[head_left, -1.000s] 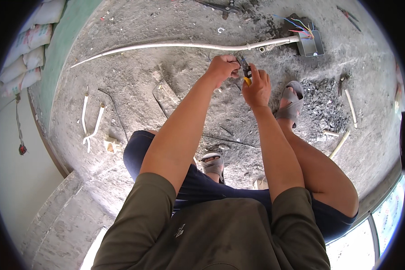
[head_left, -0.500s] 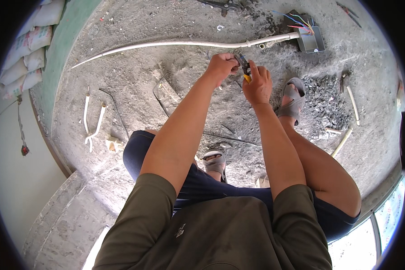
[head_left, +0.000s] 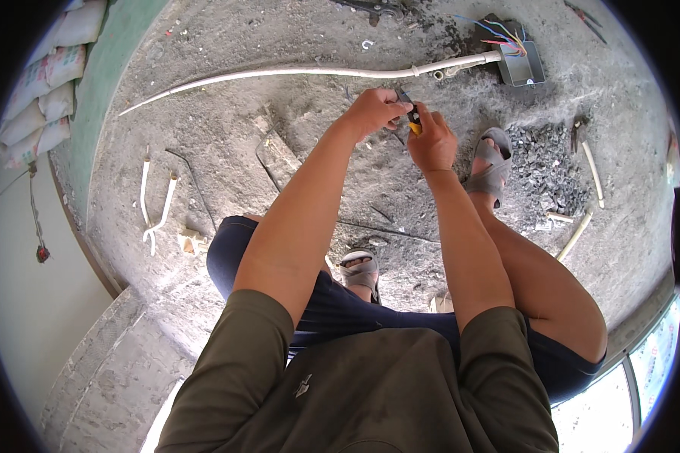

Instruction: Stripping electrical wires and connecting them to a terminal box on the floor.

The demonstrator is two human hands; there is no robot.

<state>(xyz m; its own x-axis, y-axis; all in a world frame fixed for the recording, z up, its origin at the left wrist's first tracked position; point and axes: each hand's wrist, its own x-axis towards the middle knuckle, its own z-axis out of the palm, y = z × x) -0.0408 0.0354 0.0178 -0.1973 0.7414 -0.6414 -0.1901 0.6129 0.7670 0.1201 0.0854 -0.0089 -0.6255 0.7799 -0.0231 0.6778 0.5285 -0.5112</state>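
My right hand [head_left: 434,140] is closed round the yellow handles of a pair of pliers [head_left: 413,117] with dark jaws. The jaws point up and to the left. My left hand [head_left: 376,113] is closed beside the jaws, its thumb and fingertips against them; whether it also pinches something small there cannot be made out. Just beyond both hands, a long white conduit [head_left: 302,72] lies across the floor. Its right end enters a grey junction box [head_left: 523,66], from which several coloured wires [head_left: 506,36] stick out.
Dark rubble [head_left: 555,170] lies right of my sandalled foot [head_left: 491,167]. Short conduit pieces [head_left: 157,200] lie at left, with a thin black rod [head_left: 193,185] near them. A dark tool [head_left: 370,9] lies at the far edge. Stacked sacks [head_left: 41,113] stand at far left.
My left thumb and fingers have shifted slightly right, against the pliers' jaws. The right hand keeps its grip, and the conduit and box have stayed in place.
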